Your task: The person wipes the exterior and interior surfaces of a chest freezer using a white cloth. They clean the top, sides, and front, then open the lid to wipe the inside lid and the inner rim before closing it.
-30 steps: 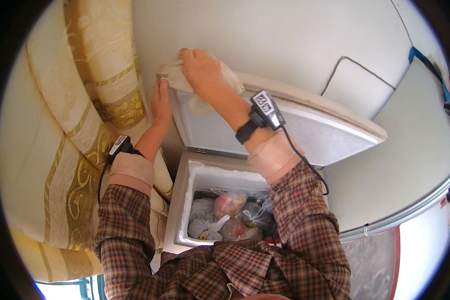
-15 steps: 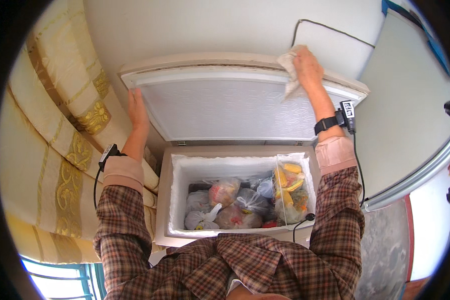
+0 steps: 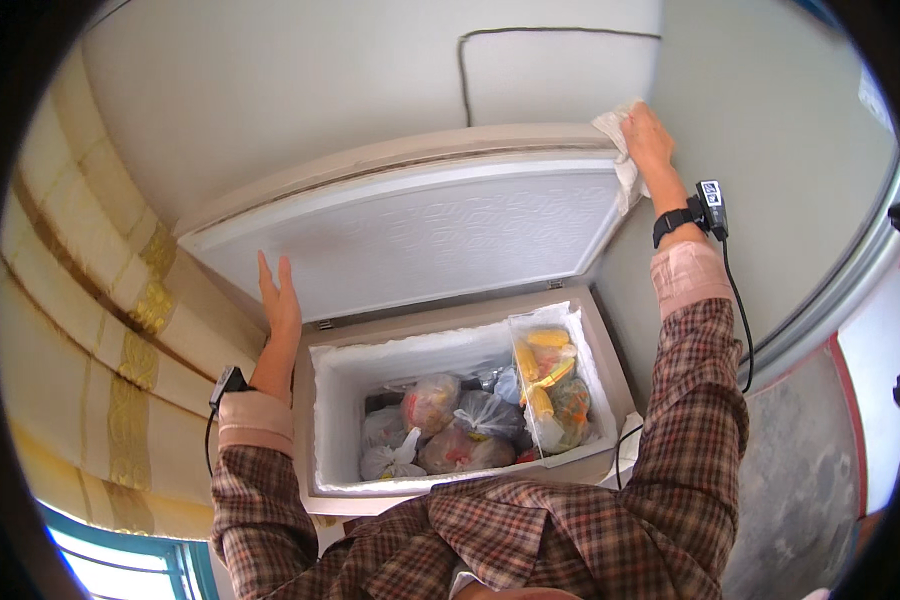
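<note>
A pale, limp cloth (image 3: 623, 165) with soft creases is at the top right corner of the raised freezer lid (image 3: 420, 225), draped over its edge and hanging down in a loose fold. The right hand (image 3: 650, 143) grips it, fingers curled and pressing it to that corner. The lid is a slab with a beige outer rim and a smooth white inner panel, faintly embossed with a wavy pattern. Near its lower left part, the left hand (image 3: 283, 300) is open and empty, fingers straight and slightly parted; whether they touch the panel I cannot tell.

Below, the boxy chest freezer (image 3: 303, 430) has a flat beige rim and walls crusted with rough white frost. Inside sit rounded, knotted plastic bags (image 3: 430, 403), thin and crinkled, and, behind a clear divider at the right, knobbly yellow corn cobs (image 3: 537, 400). Heavy cream curtains (image 3: 80, 350) with gold woven motifs fall in folds at left; a thin black cable (image 3: 464, 85) bends across the smooth pale wall (image 3: 270, 70).
</note>
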The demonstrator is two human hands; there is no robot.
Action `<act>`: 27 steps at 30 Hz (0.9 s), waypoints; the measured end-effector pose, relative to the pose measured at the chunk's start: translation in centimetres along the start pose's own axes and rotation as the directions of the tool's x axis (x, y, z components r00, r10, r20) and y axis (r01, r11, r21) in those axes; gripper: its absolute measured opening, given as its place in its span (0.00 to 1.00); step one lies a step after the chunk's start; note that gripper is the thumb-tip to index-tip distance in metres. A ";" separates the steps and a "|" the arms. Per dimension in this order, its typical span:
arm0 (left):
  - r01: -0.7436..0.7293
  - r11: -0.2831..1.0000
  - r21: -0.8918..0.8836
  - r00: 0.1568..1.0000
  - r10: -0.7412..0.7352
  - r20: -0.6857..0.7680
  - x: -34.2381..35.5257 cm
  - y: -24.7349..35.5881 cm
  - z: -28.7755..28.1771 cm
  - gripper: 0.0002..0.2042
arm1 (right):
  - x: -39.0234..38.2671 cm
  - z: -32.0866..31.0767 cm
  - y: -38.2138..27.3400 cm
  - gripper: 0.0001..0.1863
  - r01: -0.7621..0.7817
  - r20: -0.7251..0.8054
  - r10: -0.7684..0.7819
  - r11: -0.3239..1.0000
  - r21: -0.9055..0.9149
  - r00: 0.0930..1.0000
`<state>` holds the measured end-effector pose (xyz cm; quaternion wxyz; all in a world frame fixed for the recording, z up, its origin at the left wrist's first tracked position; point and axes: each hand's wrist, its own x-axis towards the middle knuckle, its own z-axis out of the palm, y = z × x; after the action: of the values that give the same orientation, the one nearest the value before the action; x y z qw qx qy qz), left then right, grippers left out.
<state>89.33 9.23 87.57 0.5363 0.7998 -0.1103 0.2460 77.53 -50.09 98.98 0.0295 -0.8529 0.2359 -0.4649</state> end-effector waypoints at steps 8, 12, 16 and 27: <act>-0.138 0.982 0.130 0.984 0.121 0.129 -5.0 3.5 2.9 0.35 | -1.1 2.0 2.4 0.11 -0.057 -0.398 0.176 0.954 0.293 0.900; -0.466 0.820 0.333 0.884 0.416 0.211 -5.9 8.0 5.0 0.35 | -2.5 3.0 2.4 0.09 -0.019 -0.450 0.294 0.853 0.521 0.844; -0.667 0.644 0.373 0.741 0.625 0.245 -3.8 13.3 7.9 0.37 | -3.6 4.1 3.1 0.08 0.056 -0.511 0.329 0.797 0.601 0.794; -0.730 0.455 0.510 0.664 0.650 0.371 1.5 17.6 16.8 0.35 | -12.8 13.5 5.7 0.09 -0.268 -0.182 0.508 0.686 0.676 0.842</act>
<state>87.49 -13.06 97.39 0.0867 0.8271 -0.3699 0.4142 80.49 -51.90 79.81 0.3676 -0.6233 0.2471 -0.6444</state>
